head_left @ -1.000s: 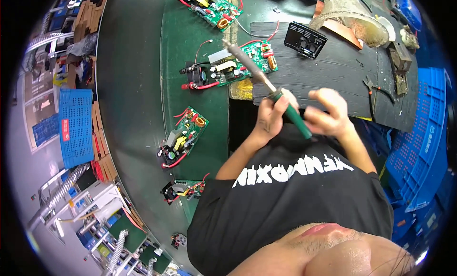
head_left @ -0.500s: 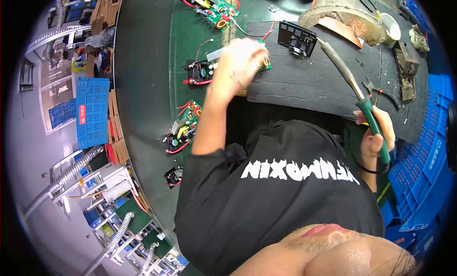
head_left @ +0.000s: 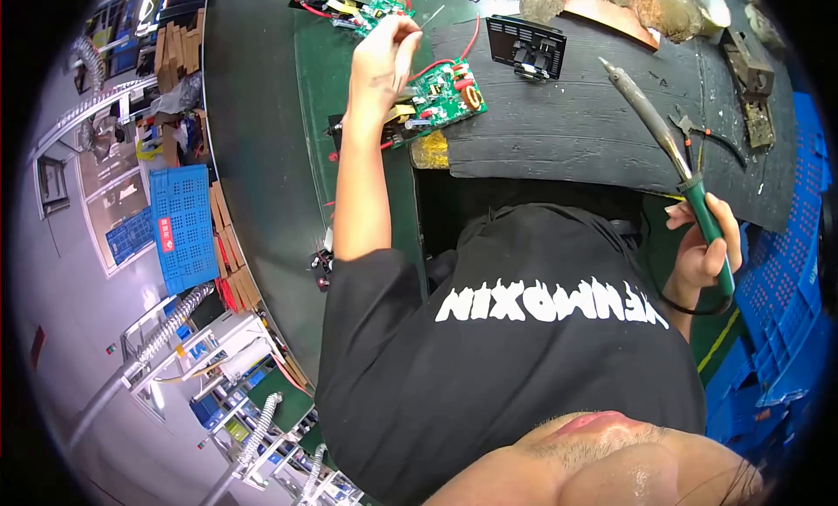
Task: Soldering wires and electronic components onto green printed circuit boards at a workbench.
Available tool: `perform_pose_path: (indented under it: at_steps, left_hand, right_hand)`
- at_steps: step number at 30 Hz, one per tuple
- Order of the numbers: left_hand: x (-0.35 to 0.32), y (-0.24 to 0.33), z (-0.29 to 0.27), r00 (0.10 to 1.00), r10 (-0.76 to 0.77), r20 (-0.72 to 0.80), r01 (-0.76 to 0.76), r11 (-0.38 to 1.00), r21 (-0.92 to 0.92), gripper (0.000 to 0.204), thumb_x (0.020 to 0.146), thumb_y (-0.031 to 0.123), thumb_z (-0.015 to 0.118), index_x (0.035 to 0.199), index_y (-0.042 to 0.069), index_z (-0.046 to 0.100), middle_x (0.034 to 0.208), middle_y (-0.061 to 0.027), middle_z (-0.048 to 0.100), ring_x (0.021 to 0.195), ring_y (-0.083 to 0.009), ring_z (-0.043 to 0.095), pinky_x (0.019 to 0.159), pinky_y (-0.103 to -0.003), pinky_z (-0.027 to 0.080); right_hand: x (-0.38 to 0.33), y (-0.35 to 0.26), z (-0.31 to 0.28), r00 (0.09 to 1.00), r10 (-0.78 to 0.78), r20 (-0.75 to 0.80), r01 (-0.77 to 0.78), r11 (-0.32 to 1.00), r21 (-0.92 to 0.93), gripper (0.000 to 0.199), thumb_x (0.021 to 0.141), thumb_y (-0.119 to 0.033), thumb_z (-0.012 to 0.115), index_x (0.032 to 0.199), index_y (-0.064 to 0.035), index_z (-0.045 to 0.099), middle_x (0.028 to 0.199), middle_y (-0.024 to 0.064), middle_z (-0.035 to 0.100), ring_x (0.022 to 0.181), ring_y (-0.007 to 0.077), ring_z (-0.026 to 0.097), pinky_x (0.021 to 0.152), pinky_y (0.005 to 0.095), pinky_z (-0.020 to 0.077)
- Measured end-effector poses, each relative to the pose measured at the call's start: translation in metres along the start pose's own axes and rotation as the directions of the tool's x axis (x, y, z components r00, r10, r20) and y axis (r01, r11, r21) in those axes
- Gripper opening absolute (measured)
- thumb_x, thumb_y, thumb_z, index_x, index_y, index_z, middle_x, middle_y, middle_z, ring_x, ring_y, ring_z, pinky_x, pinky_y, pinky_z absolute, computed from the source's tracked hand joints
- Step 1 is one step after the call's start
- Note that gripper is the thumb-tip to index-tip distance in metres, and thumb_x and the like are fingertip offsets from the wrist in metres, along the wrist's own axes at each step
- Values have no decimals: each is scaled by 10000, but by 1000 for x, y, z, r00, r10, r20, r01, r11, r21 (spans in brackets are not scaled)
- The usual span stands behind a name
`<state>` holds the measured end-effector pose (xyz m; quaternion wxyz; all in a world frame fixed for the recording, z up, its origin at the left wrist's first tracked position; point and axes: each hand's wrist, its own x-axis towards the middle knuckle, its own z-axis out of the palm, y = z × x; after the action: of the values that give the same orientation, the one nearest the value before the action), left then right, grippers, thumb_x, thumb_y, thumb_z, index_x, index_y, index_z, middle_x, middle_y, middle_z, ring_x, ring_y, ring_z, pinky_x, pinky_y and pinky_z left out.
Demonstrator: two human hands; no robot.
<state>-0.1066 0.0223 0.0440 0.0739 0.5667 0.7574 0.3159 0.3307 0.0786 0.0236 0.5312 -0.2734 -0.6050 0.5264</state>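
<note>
Green-handled soldering iron (head_left: 676,170) clenched in right hand (head_left: 703,253), fingers wrapped round handle, metal tip angled up and away over black mat (head_left: 567,135). Left hand (head_left: 381,61) stretched far forward, fingertips pinched on thin wire, just above green circuit board (head_left: 432,100). Beyond left hand, second board (head_left: 358,2). Black finned part (head_left: 525,46) between both hands.

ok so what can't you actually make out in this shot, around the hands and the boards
- Head view: whether the left hand pinches anything; its fingertips curl out of sight.
- Part of the green circuit board with red wires lies under that hand.
- The second green circuit board is cut off by the top edge.
- The right hand has a grip on the green-handled soldering iron; its tip is too small to judge.
</note>
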Motion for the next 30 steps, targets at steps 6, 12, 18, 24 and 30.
perform_pose_path:
  at_steps: [6,12,18,24,30]
  left_hand:
    - [-77,81,35,961,227,-160,-232,973,-10,138,737,18,719,855,36,649,752,-88,631,669,-249,624,619,-334,505]
    - [-93,85,80,931,287,-226,-281,958,61,166,710,12,720,852,37,638,744,-64,592,673,-233,576,623,-346,450]
    - [-86,79,87,932,290,-218,-284,957,59,148,725,16,703,850,38,627,747,-54,582,677,-229,565,627,-340,442]
    - [-85,79,89,943,269,-198,-262,963,64,143,731,22,697,855,35,626,739,-55,575,667,-230,557,624,-340,440]
    - [-84,77,88,946,262,-190,-256,965,57,141,728,26,697,848,33,623,742,-55,572,668,-229,553,622,-339,438]
  right_hand:
    - [-8,18,-7,943,330,-51,-311,924,225,528,897,-333,422,1168,102,550,820,263,646,607,293,638,497,315,519]
    - [-6,26,4,907,414,-73,-385,887,254,493,902,-292,391,1093,120,581,755,263,629,559,304,631,477,322,520]
    - [-6,35,8,887,460,-46,-437,868,236,506,912,-341,410,1126,84,581,781,236,637,596,282,639,485,302,512]
    - [-1,37,12,877,480,-38,-462,861,214,510,916,-335,407,1117,101,580,779,246,637,586,279,640,491,306,525]
    - [2,40,16,873,486,-23,-471,856,212,504,919,-327,402,1116,101,581,766,245,637,582,276,640,490,306,526]
